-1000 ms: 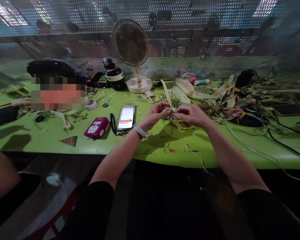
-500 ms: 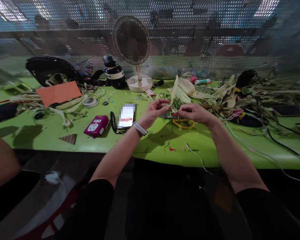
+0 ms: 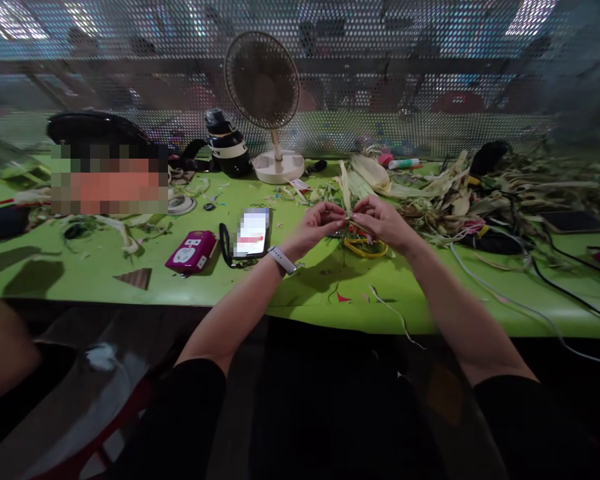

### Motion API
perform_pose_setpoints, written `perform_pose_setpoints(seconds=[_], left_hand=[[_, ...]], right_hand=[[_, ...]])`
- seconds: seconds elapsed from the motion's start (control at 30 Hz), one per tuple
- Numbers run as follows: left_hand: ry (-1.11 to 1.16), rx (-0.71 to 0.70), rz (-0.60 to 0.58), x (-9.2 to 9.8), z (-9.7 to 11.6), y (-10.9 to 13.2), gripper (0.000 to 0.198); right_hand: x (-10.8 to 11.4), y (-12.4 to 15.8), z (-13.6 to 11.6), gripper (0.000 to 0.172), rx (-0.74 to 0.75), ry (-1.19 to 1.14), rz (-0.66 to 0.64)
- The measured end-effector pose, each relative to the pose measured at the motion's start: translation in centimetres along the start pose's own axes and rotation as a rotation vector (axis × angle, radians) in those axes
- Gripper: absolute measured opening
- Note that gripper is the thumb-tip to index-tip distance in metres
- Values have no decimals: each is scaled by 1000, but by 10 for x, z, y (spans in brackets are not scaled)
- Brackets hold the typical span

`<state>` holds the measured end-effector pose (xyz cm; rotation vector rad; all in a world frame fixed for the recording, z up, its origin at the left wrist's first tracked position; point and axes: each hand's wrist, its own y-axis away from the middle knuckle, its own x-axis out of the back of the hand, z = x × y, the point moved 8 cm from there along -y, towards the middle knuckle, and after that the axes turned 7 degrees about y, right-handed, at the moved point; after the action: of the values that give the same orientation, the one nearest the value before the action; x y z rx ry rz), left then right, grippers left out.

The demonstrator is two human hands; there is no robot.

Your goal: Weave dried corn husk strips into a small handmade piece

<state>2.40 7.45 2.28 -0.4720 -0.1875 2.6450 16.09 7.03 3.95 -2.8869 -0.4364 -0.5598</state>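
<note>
Over the green table (image 3: 105,280), my left hand (image 3: 316,227) and my right hand (image 3: 381,220) meet, fingertips pinched together on a pale corn husk strip (image 3: 345,192) that rises between them. Both hands are closed on it, and a white watch band sits on the left wrist. Just below the hands, yellow-handled scissors (image 3: 367,249) lie on the table. A heap of husks (image 3: 430,190) spreads behind and to the right.
A phone (image 3: 253,235) and a magenta box (image 3: 190,251) lie left of the hands. At the back stand a small fan (image 3: 265,87) and a black bottle (image 3: 226,143). Cables (image 3: 510,293) cross the right side. Another person's arm (image 3: 0,347) shows at the left edge.
The hands have drawn closer together and slightly farther out over the table. The husk strip has shifted upright and now stands lower between the fingers.
</note>
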Motion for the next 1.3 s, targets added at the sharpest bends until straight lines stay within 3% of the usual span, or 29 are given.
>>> perform_pose_setpoints(seconds=[0.2,0.37,0.67,0.8,0.97,1.17,1.3], left_hand=[[57,44,-19,-4,-1,1,30],[104,60,93,4,-4,1,21],[95,-101,182,11,5,-1,22],[114,-86,216,12,5,1,22],[135,-79,184,9,2,0,21],[165,-56,199,10,-2,-1,20],[203,7,298,14,-7,-1,12]], right_hand=[[0,-2,-7,30,183,40,70],[-5,-1,-10,33,238,95,54],[-4,2,-13,28,208,138,141],[-1,4,-14,27,199,217,217],[-7,7,-16,24,191,230,196],[-12,9,-15,21,141,66,153],[-13,11,-16,18,165,-3,194]])
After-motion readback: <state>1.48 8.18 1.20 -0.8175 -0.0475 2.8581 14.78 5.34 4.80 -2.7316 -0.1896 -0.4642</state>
